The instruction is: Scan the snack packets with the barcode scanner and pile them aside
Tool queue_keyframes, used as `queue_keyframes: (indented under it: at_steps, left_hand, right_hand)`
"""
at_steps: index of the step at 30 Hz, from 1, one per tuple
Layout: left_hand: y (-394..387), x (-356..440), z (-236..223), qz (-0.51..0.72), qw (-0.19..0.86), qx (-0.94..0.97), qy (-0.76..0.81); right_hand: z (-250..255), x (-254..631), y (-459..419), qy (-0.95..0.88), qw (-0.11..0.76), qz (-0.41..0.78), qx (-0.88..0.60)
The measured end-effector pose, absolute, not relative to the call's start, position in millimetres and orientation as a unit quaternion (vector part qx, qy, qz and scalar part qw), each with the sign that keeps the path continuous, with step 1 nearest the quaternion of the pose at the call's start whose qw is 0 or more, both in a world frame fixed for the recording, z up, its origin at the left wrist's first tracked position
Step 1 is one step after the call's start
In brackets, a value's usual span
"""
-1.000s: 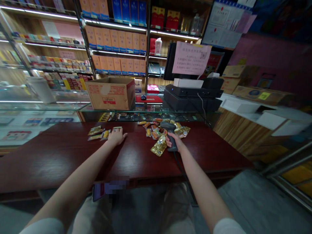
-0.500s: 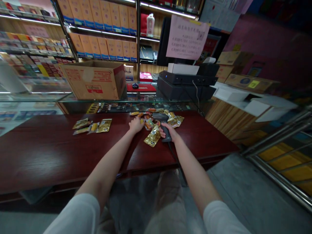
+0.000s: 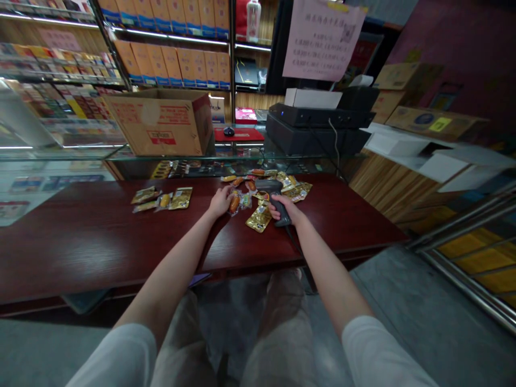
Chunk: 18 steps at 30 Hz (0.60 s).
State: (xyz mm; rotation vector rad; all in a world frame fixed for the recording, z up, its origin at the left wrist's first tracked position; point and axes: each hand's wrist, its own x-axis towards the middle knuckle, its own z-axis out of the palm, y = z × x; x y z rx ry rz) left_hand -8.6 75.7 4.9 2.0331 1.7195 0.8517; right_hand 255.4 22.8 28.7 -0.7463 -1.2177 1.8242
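Note:
My right hand [image 3: 287, 208] is closed around the grip of a dark barcode scanner [image 3: 278, 194], whose head points left over a loose pile of snack packets. A gold foil packet [image 3: 259, 217] lies just left of its handle. My left hand [image 3: 221, 202] has its fingers curled on a clear-wrapped orange-brown sausage [image 3: 234, 203] at the left edge of the pile. Right beside that is a clear wrapper with green print [image 3: 245, 200]. More wrapped sausages [image 3: 257, 172] and another gold packet [image 3: 300, 191] are spread behind the scanner.
A separate small group of packets, including a gold pouch [image 3: 181, 198], lies left on the dark red table [image 3: 161, 242]. Behind the table, a glass counter bears an open cardboard box [image 3: 161, 126], a mouse [image 3: 228, 131] and black checkout equipment [image 3: 318, 129]. The scanner's cable [image 3: 293, 239] hangs toward the table's front edge.
My left hand has drawn slightly back and left, with the wrapped sausage now showing at its fingertips. The right hand still holds the scanner. The camera view has tilted down a little.

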Motion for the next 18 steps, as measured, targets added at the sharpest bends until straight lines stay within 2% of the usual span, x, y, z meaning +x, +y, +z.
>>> queue_keyframes:
  at_steps: [8,10,14,18]
  left_hand:
    - [64,0,8,0.359,0.11,0.69,0.619]
    - [63,-1,10,0.381,0.123,0.668,0.627]
    - [65,-8,15,0.512,0.234,0.554,0.613]
    - [69,-13,19,0.638,0.399,0.382,0.537]
  right_hand:
    - [29,258,22,-0.472,0.393,0.726,-0.31]
    - [29,258,22,-0.469,0.39,0.729,-0.312]
    - [30,258,22,-0.462,0.39,0.732,-0.314]
    - [31,259,21,-0.452,0.381,0.744,-0.312]
